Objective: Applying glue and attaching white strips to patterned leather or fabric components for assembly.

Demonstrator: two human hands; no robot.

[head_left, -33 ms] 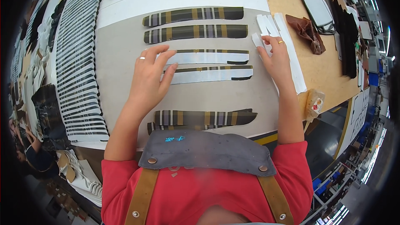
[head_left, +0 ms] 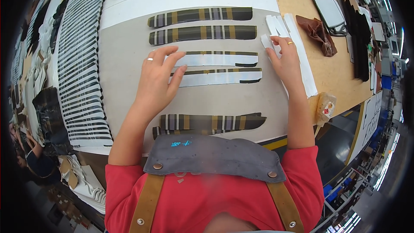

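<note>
My left hand (head_left: 157, 80) has its fingers apart, its fingertips over the left ends of two pale-backed strips with a striped edge, the upper strip (head_left: 220, 59) and the lower strip (head_left: 217, 78). Those left ends are hidden by the hand. At the right, my right hand (head_left: 286, 62) has thumb and forefinger around a white strip (head_left: 265, 41) beside a pile of white strips (head_left: 302, 56). Two dark plaid strips, a far one (head_left: 200, 16) and a nearer one (head_left: 202, 34), lie plaid side up beyond the pale ones.
More plaid strips (head_left: 207, 122) lie near my apron. A long overlapping row of striped pieces (head_left: 82, 60) runs along the left. On the wooden surface at right are a brown crumpled piece (head_left: 317, 34), a black-framed clear case (head_left: 328, 8) and a wrapped block (head_left: 326, 105) at the edge.
My left hand has shifted slightly to the right over the pale strips. The right hand and the strips look unmoved.
</note>
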